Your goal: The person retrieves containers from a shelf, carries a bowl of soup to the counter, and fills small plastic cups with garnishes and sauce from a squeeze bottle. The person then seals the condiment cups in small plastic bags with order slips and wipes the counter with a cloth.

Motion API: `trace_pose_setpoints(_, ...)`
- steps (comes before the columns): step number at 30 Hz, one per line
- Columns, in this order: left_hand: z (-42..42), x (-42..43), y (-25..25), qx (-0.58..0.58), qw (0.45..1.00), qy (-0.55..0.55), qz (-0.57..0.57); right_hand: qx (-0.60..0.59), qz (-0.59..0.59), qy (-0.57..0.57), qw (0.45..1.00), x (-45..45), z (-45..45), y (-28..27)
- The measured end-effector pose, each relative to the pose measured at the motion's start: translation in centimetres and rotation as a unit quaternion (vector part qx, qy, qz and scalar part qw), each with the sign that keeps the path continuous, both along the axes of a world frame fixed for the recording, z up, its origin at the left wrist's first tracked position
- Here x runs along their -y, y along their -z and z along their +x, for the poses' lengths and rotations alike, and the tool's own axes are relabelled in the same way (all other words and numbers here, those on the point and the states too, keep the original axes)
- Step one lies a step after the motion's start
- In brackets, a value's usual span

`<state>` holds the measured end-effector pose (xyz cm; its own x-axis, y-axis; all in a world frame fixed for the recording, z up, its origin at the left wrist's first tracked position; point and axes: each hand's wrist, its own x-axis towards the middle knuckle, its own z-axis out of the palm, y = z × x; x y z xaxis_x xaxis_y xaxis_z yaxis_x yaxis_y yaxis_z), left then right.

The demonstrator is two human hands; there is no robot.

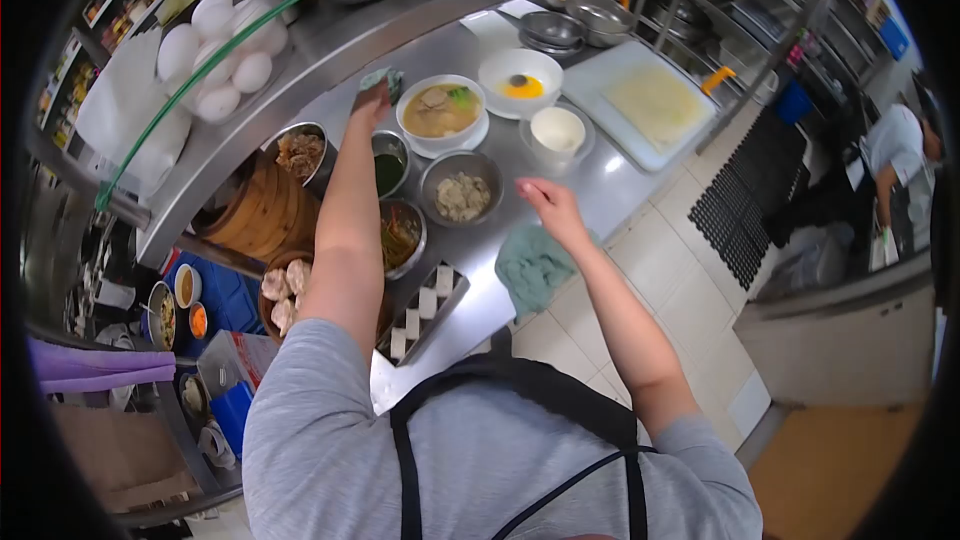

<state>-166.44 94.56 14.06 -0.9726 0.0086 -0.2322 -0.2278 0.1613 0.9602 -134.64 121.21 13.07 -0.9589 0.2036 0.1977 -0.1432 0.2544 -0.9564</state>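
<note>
My left hand [372, 102] stretches to the back of the metal counter, its fingers closed on a crumpled green cloth [384, 82]. Just right of it stands a white bowl of soup [440, 116] with a green vegetable piece. My right hand [550, 208] hovers over the counter's front edge with fingers curled in; nothing shows in it. Closest to that hand are a metal bowl of pale chopped food [462, 190] and a white cup [557, 130] in a wider dish. A second green cloth [535, 268] drapes over the edge below it. Behind the cup, a white bowl [520, 82] holds yellow egg and a dark ladle-like piece.
A white cutting board [640, 105] lies at the right. Along the left are bowls of green sauce [389, 172] and vegetable strips [402, 238], a bamboo steamer [262, 208] and a narrow tray [440, 308]. Eggs [215, 60] sit on the overhead shelf. Another person [890, 165] is far right.
</note>
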Motion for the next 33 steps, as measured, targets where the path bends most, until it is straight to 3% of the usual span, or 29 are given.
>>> trace_pose_setpoints(4, -3.2, 0.0, 2.8, 0.075, 0.994, 0.045, -0.062, 0.099, 0.053, -0.024, 0.993, 0.9, -9.6, 1.2)
trace_pose_setpoints(6, -4.5, 0.4, 4.5, 0.105, 0.991, 0.079, -0.027, 0.169, -0.103, 0.003, 0.980, 1.5, -14.2, 3.7)
trace_pose_setpoints(7, -5.2, 0.7, 5.2, 0.109, 0.992, 0.065, -0.025, 0.173, -0.100, -0.011, 0.980, 1.4, -16.1, 4.7)
trace_pose_setpoints(9, -6.1, 1.7, 7.0, 0.149, 0.978, 0.130, 0.068, 0.224, -0.290, -0.016, 0.930, 1.5, -19.0, 6.1)
trace_pose_setpoints(13, -6.7, 1.5, 8.3, 0.240, 0.958, 0.132, 0.089, 0.215, -0.355, -0.072, 0.907, 1.2, -22.1, 6.7)
trace_pose_setpoints(16, -7.3, 1.2, 9.1, 0.228, 0.960, 0.122, 0.110, 0.242, -0.329, -0.150, 0.900, 1.1, -22.8, 5.3)
trace_pose_setpoints(18, -6.8, 1.2, 9.3, 0.230, 0.960, 0.108, 0.120, 0.237, -0.414, -0.083, 0.875, 1.7, -22.7, 6.6)
trace_pose_setpoints(22, -5.9, 1.1, 9.0, 0.224, 0.962, 0.081, 0.136, 0.189, -0.409, -0.108, 0.886, 2.0, -23.7, 7.3)
trace_pose_setpoints(31, -5.1, 1.0, 7.6, 0.193, 0.963, 0.038, 0.184, 0.189, -0.411, -0.111, 0.885, 1.8, -27.3, 4.6)
trace_pose_setpoints(33, -4.7, 0.4, 6.9, 0.180, 0.961, 0.027, 0.207, 0.236, -0.424, -0.093, 0.869, 1.8, -27.2, 0.8)
